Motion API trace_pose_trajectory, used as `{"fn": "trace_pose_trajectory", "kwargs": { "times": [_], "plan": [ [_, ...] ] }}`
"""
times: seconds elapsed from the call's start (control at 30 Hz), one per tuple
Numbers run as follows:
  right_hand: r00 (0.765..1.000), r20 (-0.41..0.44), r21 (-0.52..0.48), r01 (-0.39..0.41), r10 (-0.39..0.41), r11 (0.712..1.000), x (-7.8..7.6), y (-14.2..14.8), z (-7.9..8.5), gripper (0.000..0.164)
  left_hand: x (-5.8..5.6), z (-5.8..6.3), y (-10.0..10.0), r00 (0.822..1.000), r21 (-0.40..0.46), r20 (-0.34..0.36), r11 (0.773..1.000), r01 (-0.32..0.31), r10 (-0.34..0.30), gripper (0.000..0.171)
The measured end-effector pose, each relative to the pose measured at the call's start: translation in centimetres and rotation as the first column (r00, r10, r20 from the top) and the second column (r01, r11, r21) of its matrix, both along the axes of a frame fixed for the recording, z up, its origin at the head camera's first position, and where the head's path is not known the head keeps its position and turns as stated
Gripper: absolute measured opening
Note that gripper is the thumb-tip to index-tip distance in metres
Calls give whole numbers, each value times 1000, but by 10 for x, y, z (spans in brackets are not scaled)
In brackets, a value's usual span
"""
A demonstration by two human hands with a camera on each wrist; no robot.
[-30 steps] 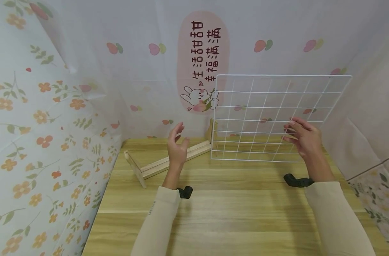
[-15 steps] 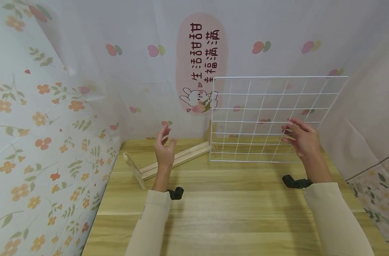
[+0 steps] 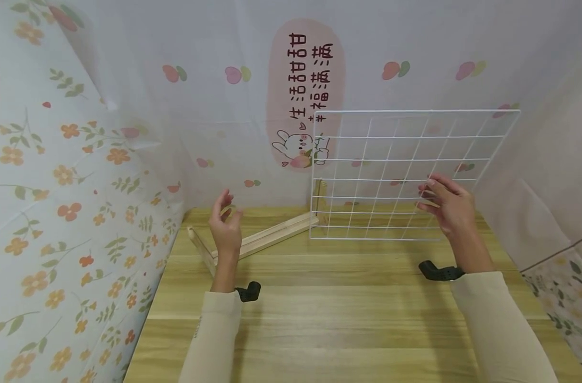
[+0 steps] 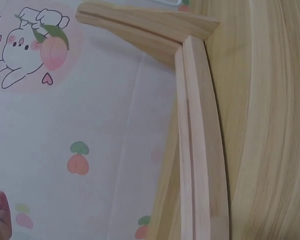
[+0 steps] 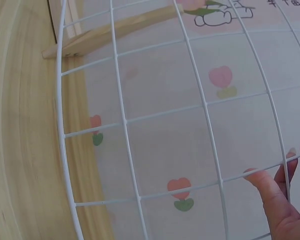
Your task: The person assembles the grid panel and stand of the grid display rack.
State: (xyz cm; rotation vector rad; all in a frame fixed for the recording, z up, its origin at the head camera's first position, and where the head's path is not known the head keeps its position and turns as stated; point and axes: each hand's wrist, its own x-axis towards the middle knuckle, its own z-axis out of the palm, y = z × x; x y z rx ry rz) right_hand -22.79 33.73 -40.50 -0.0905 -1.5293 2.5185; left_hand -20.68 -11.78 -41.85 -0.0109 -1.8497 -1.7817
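Note:
In the head view my right hand (image 3: 455,210) grips a white wire grid panel (image 3: 415,111) and holds it up at the back right. The right wrist view has the thumb (image 5: 270,195) against a wire, with fingertips on the far side. A pale wooden stand (image 3: 281,233), a grooved bar with an upright at each end, sits at an angle on the table. Its right end is partly behind the grid. My left hand (image 3: 225,230), fingers loosely bent and holding nothing, is over the stand's left part. Some of its fingers (image 4: 2,215) show in the left wrist view.
A wood-grain table (image 3: 343,319) lies beneath. Behind it hangs a printed white cloth (image 3: 214,106), and a floral cloth (image 3: 70,213) closes off the left side. Each wrist wears a black camera mount (image 3: 249,292).
My left hand has moved left along the wooden stand, away from the grid panel. My right hand still holds the panel, which has shifted slightly left.

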Motion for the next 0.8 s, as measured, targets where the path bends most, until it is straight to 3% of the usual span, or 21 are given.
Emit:
{"fn": "trace_pose_trajectory", "kwargs": {
  "times": [0.4, 0.53, 0.8],
  "plan": [
    [1000, -14, -33, -9, 8, 999, -2, -10, -3, 12, 9, 3, -19, 995, 11, 56, 996, -88, 87, 48],
    [1000, -21, -33, -2, 1, 999, -1, -9, -4, 12, 11, 2, -23, 989, -18, 48, 990, -141, 141, 48],
    [1000, -21, -36, 4, -5, 999, -3, -7, -4, 12, 11, 6, -35, 985, -22, 15, 984, -174, 174, 48]
  ]
}}
